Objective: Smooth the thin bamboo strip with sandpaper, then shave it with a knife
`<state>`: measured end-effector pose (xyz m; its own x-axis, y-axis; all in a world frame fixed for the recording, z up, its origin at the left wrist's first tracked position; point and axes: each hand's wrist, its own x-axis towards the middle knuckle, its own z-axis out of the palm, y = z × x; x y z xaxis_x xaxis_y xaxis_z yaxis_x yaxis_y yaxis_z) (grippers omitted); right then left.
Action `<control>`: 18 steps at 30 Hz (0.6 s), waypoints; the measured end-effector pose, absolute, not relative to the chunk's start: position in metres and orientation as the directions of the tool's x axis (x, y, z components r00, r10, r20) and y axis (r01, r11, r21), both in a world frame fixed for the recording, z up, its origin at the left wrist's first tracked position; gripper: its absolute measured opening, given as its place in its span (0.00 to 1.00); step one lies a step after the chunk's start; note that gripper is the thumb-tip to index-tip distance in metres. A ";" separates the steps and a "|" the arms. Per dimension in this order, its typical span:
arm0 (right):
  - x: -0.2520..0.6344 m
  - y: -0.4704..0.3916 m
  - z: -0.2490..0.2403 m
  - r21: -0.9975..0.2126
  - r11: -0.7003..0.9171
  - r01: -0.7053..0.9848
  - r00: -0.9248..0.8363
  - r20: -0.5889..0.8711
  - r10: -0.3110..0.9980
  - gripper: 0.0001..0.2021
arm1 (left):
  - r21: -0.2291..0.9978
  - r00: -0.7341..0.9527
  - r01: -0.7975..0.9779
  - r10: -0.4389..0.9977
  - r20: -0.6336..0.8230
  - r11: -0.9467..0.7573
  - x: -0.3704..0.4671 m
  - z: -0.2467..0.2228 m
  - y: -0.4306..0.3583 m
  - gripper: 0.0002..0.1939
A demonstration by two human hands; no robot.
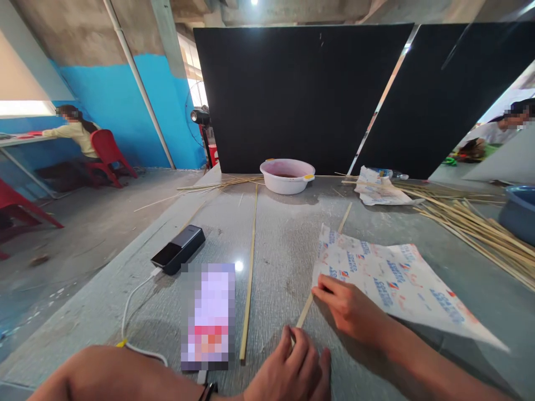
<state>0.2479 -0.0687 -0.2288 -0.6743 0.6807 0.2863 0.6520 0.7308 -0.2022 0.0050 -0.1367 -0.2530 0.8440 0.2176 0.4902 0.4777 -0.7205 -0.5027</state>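
Head view: right of the phone, left hand pinches strip, right hand clamps paper over it, next likely needing even pressure.

Grey table: printed sheet laid right of centre, pale strip passed under its left edge. Long strip, phone and black power bank with white cable placed left. White basin set at far side; crumpled paper and strip bundle spread right. Blue tub cut off by frame, probably rested on same top.
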 end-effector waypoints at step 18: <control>0.248 -0.069 -0.225 -0.235 0.717 0.656 -0.652 0.303 0.695 0.18 | -0.518 0.862 0.466 0.236 0.448 -0.718 0.005 -0.255 -0.137 0.19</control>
<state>0.2482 -0.0691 -0.2247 -0.6516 0.6955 0.3030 0.6560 0.7171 -0.2353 0.0054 -0.1371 -0.2549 0.8623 0.2359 0.4482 0.4655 -0.7177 -0.5179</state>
